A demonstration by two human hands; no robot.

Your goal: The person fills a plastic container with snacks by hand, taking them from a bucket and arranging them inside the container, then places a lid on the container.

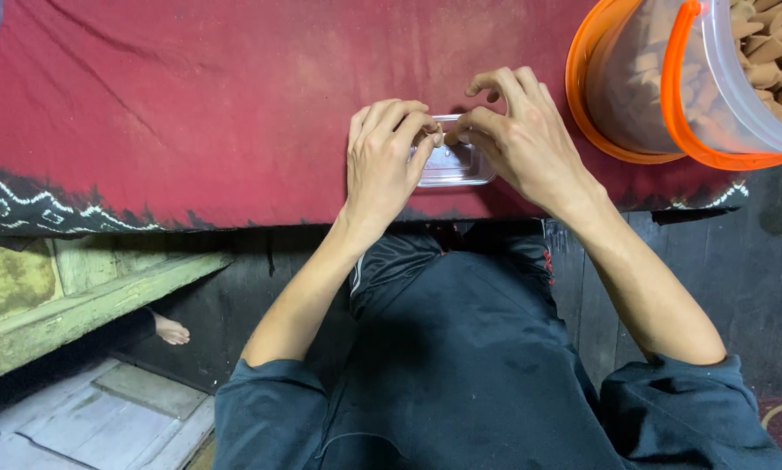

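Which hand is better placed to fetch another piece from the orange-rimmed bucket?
Probably the right hand: the bucket of tan pieces stands on its side of the red cloth. The left hand lies farther away, over the small clear container, so it could steady that.

Home-based packing station: worktop (191, 113) draped in red patterned cloth, worn wooden floorboards (86, 426), bare foot (171, 331), bulk bucket (695, 78) of small pieces

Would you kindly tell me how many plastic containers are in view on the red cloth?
2: a small clear box under both hands at the table's near edge, and an orange-rimmed bucket at the far right. Others may lie out of frame.
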